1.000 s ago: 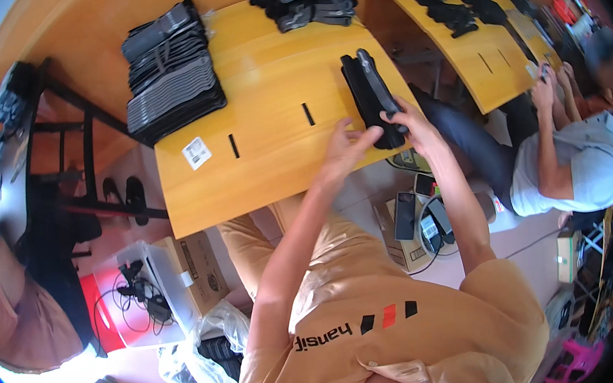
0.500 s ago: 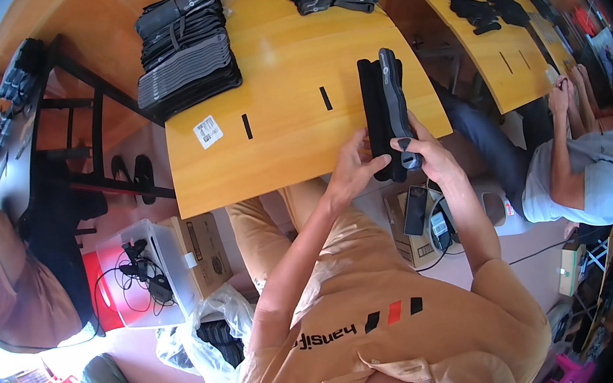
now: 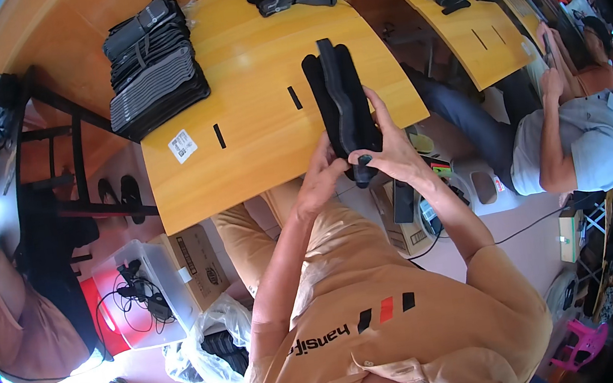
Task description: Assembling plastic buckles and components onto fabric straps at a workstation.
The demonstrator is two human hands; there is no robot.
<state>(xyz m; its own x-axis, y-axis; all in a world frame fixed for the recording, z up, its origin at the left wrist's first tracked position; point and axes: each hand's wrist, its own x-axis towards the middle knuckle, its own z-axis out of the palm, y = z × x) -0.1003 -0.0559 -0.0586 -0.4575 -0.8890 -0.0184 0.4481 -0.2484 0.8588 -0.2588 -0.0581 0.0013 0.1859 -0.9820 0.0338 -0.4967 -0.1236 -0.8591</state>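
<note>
The right hand [image 3: 393,153] is closed around the near end of a stack of long black padded pieces [image 3: 342,104], thumb on top and fingers wrapped down its right side; the left hand [image 3: 324,178] presses against the same near end from the left and below, fingers curled on it. Both hands meet at that one end, so neither is clearly nearer. The stack's long axis runs straight away from the hands, its far end lying over the wooden bench [image 3: 254,133] and its near end overhanging the bench's front edge. Further out, a larger pile of grey-and-black pieces [image 3: 154,61] sits at the far left corner, well apart.
</note>
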